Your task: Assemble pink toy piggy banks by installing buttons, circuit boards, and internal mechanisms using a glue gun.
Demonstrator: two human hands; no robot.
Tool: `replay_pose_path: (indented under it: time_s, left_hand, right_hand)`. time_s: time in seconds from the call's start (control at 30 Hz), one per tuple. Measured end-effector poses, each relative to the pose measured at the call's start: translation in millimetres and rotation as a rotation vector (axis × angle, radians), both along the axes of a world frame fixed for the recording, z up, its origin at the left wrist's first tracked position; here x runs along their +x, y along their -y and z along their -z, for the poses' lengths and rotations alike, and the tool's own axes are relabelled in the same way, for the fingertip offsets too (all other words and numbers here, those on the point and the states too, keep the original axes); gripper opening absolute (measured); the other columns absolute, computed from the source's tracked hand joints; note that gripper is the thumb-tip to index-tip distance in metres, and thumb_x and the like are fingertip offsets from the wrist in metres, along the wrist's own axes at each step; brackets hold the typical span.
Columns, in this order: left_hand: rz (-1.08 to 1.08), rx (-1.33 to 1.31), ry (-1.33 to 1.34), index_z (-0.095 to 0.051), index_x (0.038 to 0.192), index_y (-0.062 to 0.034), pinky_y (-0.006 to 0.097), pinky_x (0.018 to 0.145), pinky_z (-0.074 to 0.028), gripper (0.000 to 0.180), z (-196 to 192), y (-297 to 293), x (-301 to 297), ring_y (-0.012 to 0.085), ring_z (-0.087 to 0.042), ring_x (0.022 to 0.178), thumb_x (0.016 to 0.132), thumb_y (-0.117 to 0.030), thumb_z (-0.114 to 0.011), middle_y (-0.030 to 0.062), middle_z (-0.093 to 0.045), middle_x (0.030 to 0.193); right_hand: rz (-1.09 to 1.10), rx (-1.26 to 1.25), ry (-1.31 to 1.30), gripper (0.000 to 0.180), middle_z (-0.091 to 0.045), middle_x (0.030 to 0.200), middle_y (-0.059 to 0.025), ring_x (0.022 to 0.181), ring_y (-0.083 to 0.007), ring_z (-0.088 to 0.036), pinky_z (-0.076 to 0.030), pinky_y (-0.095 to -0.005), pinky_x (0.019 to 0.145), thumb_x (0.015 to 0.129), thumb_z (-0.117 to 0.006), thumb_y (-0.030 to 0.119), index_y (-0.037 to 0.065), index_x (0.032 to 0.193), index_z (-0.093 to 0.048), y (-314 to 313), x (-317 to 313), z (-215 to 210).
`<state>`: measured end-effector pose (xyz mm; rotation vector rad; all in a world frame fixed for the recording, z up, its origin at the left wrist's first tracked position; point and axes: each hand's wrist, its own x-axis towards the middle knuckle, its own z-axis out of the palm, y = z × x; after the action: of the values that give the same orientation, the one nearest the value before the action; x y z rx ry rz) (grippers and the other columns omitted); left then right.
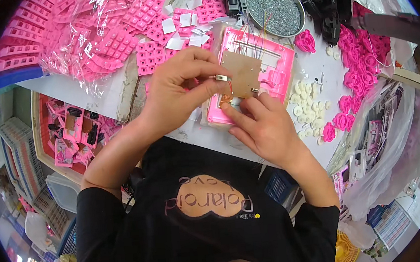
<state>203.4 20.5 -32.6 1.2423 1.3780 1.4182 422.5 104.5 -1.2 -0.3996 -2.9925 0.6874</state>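
My left hand [178, 91] pinches a small silver motor [222, 77] between thumb and fingers, just left of a brown circuit board [241, 72]. The board lies on a pink plastic housing [277, 66] with thin coloured wires running from its top. My right hand [262, 126] rests at the housing's near edge, its fingertips pressing on the copper wires under the board's lower corner.
Pink keypad pieces in clear bags [94, 36] cover the far left. A round metal dish of screws [273, 6] stands behind the housing. White discs [308, 101] and pink rose-shaped parts [361, 71] lie at right. A crate of assembled pink parts [76, 133] sits lower left.
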Motion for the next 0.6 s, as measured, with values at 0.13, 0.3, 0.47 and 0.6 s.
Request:
replay_pose_path:
  time_s: [0.13,0.3,0.47,0.6]
  left_hand:
    - [0.066,-0.178,0.204,-0.071,0.109,0.0016,0.021,0.071,-0.051,0.018,-13,5,7,0.0087,-0.064,0.080,0.092,0.003,-0.067,0.0055,-0.071,0.098]
    - [0.087,-0.151,0.071,-0.071,0.104,0.0015,0.021,0.070,-0.050,0.013,-13,6,9,0.0084,-0.064,0.080,0.090,0.002,-0.069,0.0056,-0.070,0.095]
    - [0.170,-0.116,-0.151,-0.071,0.101,0.0014,0.024,0.059,-0.042,0.011,-27,0,14,0.0063,-0.056,0.069,0.091,-0.003,-0.070,0.0033,-0.066,0.083]
    - [0.296,-0.225,-0.114,-0.069,0.098,0.0025,0.025,0.059,-0.040,0.010,-35,-4,21,0.0068,-0.054,0.070,0.094,-0.006,-0.066,0.0031,-0.065,0.084]
  right_hand:
    - [0.002,-0.095,-0.126,0.043,-0.055,0.093,-0.0063,0.087,-0.0251,-0.053,-0.045,-0.0377,0.071,0.083,-0.074,0.026,0.007,0.122,-0.068,-5,11,9]
    - [0.069,-0.031,-0.125,0.035,-0.057,0.092,-0.0065,0.085,-0.0261,-0.055,-0.047,-0.0383,0.072,0.082,-0.075,0.021,0.004,0.112,-0.072,0,3,3]
    - [0.113,-0.059,-0.280,0.030,-0.062,0.093,-0.0072,0.085,-0.0270,-0.059,-0.050,-0.0378,0.072,0.077,-0.078,0.014,0.004,0.106,-0.074,-2,11,9]
    - [0.262,0.130,-0.572,0.031,-0.064,0.094,-0.0081,0.086,-0.0268,-0.062,-0.053,-0.0368,0.072,0.073,-0.079,0.009,0.004,0.103,-0.073,-14,18,-6]
